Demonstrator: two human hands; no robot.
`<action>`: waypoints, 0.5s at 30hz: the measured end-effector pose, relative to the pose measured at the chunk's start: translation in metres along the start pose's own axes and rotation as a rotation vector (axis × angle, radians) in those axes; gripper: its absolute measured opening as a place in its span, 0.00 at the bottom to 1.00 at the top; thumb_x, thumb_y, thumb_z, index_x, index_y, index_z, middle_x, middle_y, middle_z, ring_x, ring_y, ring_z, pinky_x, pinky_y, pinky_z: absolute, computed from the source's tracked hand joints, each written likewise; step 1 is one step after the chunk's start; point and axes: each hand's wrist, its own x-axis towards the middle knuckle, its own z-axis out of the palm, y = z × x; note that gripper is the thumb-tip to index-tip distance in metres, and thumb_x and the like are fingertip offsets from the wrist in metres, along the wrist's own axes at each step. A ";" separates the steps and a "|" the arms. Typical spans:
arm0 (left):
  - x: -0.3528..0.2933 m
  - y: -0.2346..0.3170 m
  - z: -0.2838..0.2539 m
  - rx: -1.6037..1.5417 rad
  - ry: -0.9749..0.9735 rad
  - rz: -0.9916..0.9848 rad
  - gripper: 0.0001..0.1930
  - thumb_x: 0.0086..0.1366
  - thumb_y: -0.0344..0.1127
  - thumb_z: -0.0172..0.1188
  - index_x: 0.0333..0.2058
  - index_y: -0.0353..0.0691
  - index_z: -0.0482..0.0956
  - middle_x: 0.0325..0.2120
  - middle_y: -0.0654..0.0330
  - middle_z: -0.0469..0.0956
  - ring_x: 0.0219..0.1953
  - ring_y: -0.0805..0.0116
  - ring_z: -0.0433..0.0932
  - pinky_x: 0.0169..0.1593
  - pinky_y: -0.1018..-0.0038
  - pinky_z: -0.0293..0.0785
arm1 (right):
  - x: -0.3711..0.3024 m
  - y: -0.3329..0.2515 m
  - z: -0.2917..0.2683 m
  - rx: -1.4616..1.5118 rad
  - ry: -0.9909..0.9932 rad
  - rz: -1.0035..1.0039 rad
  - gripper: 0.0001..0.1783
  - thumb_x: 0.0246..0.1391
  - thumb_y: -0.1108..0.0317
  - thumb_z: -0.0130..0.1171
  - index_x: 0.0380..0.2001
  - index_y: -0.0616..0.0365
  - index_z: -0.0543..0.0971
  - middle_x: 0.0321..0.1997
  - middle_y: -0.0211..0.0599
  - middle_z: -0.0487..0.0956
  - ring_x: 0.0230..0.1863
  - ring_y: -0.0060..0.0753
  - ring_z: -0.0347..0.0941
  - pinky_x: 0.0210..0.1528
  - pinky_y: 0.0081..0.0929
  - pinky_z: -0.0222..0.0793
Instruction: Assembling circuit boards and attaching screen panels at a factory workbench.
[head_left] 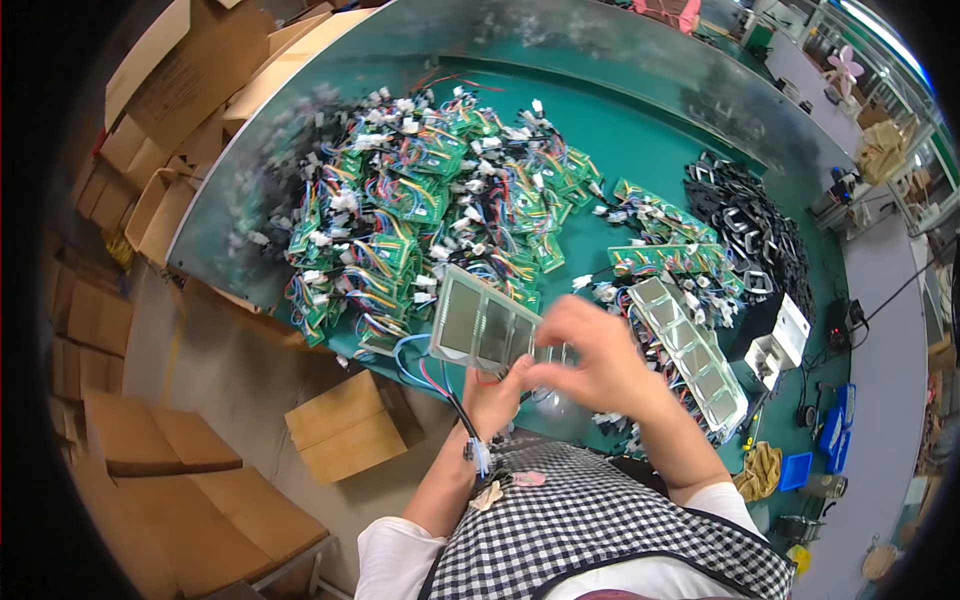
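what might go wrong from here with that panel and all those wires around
The wires hanging from the display panel dangle beside the left forearm, so they could snag and tug at their joints.

The left hand holds the panel raised; if that grip slipped, it might drop and crack.

The other panel lies slanted over wired circuit boards, an uneven bed where it could slide.

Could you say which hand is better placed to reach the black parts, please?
Probably the right hand: it is nearer the black parts, while the left hand supports the grey panel.
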 end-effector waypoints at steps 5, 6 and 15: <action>-0.001 0.000 0.026 -0.093 0.019 0.219 0.12 0.52 0.27 0.51 0.37 0.32 0.68 0.32 0.54 0.73 0.38 0.67 0.72 0.38 0.72 0.67 | 0.036 -0.009 0.027 -0.078 -0.014 0.069 0.22 0.29 0.53 0.66 0.17 0.57 0.69 0.16 0.33 0.64 0.19 0.36 0.63 0.20 0.27 0.60; -0.002 -0.009 0.014 -0.015 -0.196 0.043 0.20 0.53 0.31 0.55 0.45 0.34 0.64 0.38 0.56 0.70 0.40 0.69 0.71 0.39 0.73 0.70 | 0.038 -0.009 0.026 -0.042 -0.056 0.103 0.20 0.29 0.55 0.67 0.16 0.58 0.69 0.15 0.33 0.64 0.19 0.34 0.64 0.20 0.26 0.60; -0.018 -0.018 0.011 -0.147 -0.120 -0.243 0.10 0.56 0.35 0.54 0.28 0.32 0.72 0.17 0.61 0.74 0.21 0.74 0.73 0.23 0.75 0.68 | 0.032 0.006 0.030 0.167 0.021 0.172 0.06 0.39 0.72 0.56 0.17 0.62 0.71 0.19 0.37 0.69 0.21 0.33 0.66 0.24 0.26 0.62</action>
